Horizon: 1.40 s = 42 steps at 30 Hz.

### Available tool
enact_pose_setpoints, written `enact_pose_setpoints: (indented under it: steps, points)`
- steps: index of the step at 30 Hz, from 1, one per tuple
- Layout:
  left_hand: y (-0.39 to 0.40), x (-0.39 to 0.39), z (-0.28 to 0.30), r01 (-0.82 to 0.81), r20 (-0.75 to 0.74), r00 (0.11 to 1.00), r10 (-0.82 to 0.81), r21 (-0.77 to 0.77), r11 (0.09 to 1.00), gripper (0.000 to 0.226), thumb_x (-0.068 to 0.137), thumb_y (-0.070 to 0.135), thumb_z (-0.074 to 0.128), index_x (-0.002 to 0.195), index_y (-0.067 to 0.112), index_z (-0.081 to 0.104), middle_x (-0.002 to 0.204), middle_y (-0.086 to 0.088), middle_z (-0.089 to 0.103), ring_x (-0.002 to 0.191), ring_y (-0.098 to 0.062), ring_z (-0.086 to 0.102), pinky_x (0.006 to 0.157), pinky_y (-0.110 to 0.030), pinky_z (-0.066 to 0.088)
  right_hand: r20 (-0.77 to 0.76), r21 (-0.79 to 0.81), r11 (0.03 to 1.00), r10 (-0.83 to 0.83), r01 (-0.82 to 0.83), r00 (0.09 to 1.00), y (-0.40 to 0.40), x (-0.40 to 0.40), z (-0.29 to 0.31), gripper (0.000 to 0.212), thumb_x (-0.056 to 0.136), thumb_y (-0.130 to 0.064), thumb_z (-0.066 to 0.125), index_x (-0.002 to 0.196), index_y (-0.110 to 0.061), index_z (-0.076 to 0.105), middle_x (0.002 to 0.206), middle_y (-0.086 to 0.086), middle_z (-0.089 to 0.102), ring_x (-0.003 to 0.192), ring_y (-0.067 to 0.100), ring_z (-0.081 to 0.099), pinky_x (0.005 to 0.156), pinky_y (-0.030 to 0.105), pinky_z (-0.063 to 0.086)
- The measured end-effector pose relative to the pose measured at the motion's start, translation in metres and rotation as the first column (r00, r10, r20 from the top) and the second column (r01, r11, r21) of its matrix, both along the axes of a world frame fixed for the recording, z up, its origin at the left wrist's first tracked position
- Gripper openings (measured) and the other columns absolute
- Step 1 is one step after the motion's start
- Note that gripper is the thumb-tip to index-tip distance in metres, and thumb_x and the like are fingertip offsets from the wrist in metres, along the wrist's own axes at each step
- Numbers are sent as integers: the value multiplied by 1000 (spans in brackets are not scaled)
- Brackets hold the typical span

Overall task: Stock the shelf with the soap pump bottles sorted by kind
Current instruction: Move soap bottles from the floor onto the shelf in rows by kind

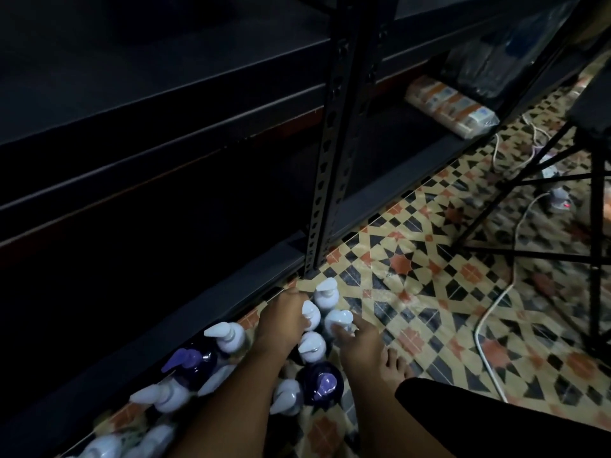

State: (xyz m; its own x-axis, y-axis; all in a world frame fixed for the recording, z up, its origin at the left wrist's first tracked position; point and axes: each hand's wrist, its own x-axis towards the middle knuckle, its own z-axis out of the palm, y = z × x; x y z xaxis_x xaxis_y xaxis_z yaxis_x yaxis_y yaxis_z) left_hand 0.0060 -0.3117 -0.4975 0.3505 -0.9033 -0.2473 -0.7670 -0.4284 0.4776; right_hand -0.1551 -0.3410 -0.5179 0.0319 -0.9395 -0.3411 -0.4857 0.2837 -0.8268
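Observation:
Several soap pump bottles stand on the patterned floor in front of a dark metal shelf (165, 133). Most have white pumps, such as one (325, 292) near the shelf post; two are dark purple, one (324, 385) between my arms and one (188, 361) further left. My left hand (281, 319) reaches down beside a white-pump bottle (311, 314) and seems to touch it. My right hand (358, 338) has its fingers on another white-pump bottle (337, 320). Whether either hand truly grips is unclear in the dim light.
The shelf's perforated post (327, 180) stands just behind the bottles. A wrapped pack of boxes (453, 107) lies on the low shelf at right. White cables (489, 312) and a power strip (558, 196) lie on the floor by a black stand (595, 226). My bare foot (396, 361) is beside the bottles.

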Motion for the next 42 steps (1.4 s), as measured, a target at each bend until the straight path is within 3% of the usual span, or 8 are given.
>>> enact_pose_setpoints:
  steps: [5, 10, 15, 19, 25, 30, 37, 42]
  points:
    - [13, 15, 36, -1, -96, 995, -6, -78, 997, 15, 77, 16, 80, 83, 18, 66, 95, 1, 62, 85, -23, 64, 72, -37, 53, 174, -29, 998, -51, 57, 983, 9, -4, 27, 19, 88, -7, 79, 98, -22, 71, 85, -18, 68, 81, -1, 63, 66, 5, 44]
    - [33, 33, 89, -77, -283, 959, 14, -212, 974, 20, 72, 11, 91, 84, 12, 75, 101, -3, 64, 92, -16, 63, 76, -15, 44, 264, -51, 998, -6, 21, 965, 13, 2, 72, 27, 89, -15, 79, 115, -13, 76, 107, 2, 78, 101, 22, 73, 90, 47, 60]
    - [65, 46, 171, -138, -447, 894, -5, -287, 948, 22, 79, 22, 86, 93, 13, 73, 93, 1, 74, 100, -19, 71, 89, -31, 55, 346, -203, 963, 237, -175, 908, 11, 6, 158, 16, 90, -9, 77, 106, -9, 76, 99, -1, 78, 98, 22, 72, 86, 35, 57]
    - [94, 41, 248, -199, -614, 789, 21, -223, 954, 38, 99, 17, 68, 132, 33, 55, 102, 14, 73, 96, 7, 64, 73, -16, 53, 341, -348, 892, 407, -288, 847, 11, 7, 234, 13, 93, -15, 75, 106, -12, 76, 95, 5, 78, 96, 23, 73, 82, 33, 57]
    - [132, 47, 324, -361, -664, 743, 90, -284, 888, 32, 99, 33, 67, 128, 38, 54, 111, 13, 74, 116, -12, 64, 100, -52, 48, 368, -357, 866, 475, -350, 799, 28, 14, 326, 13, 91, -28, 78, 98, -17, 80, 89, 2, 79, 87, 17, 76, 78, 37, 60]
    - [151, 45, 361, -409, -699, 714, 46, -364, 837, 26, 101, 38, 62, 126, 30, 64, 110, 11, 76, 110, -13, 67, 92, -47, 55, 539, -323, 882, 470, -344, 699, 53, 20, 373, 23, 92, -28, 75, 89, -5, 76, 72, 4, 70, 66, 15, 65, 61, 28, 51]
    - [163, 37, 368, -474, -633, 771, 64, -504, 722, 25, 109, 41, 45, 118, 28, 64, 113, 6, 68, 103, -12, 62, 88, -32, 48, 666, -290, 908, 418, -301, 618, 73, 43, 381, 21, 90, -30, 77, 98, -11, 79, 84, 8, 75, 78, 21, 72, 74, 38, 59]
    - [161, 38, 349, -535, -544, 813, 207, -559, 633, 30, 106, 52, 45, 97, 28, 60, 82, 3, 65, 79, -20, 60, 80, -44, 49, 614, -237, 947, 319, -216, 722, 83, 66, 358, 33, 95, -43, 69, 79, -15, 65, 67, 2, 63, 63, 19, 61, 64, 38, 52]
